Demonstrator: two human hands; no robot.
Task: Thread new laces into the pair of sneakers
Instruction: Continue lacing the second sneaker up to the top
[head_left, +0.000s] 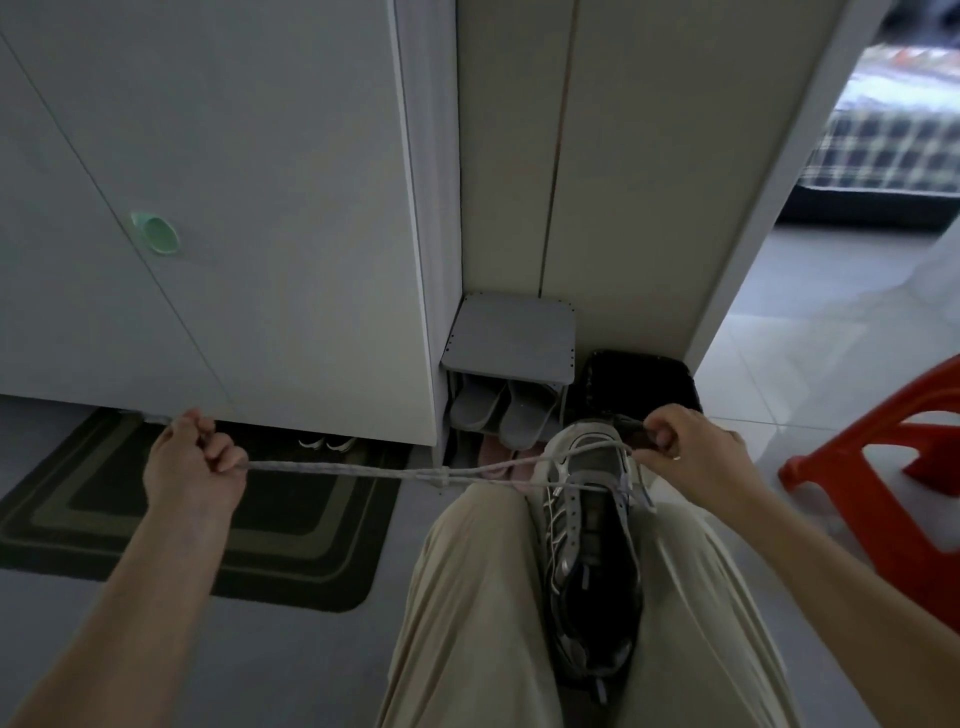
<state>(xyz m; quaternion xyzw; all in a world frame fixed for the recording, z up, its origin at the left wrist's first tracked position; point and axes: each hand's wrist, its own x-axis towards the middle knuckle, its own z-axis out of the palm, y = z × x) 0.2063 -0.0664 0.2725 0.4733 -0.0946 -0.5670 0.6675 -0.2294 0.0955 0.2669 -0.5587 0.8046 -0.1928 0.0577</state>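
A grey and black sneaker (589, 551) lies between my thighs, toe pointing away from me. A pale lace (337, 469) runs taut from its front eyelets out to the left. My left hand (193, 464) is closed around the lace strands, pulled out over the mat. My right hand (685, 453) pinches the toe end of the sneaker, and lace strands loop over the toe just left of it. The second sneaker of the pair is not in view.
A dark striped mat (291, 525) lies on the floor at left, below a white cabinet (234, 208). A small grey shoe rack (511, 338) with slippers stands ahead. A red plastic stool (883, 467) is at right. My legs wear beige trousers (467, 597).
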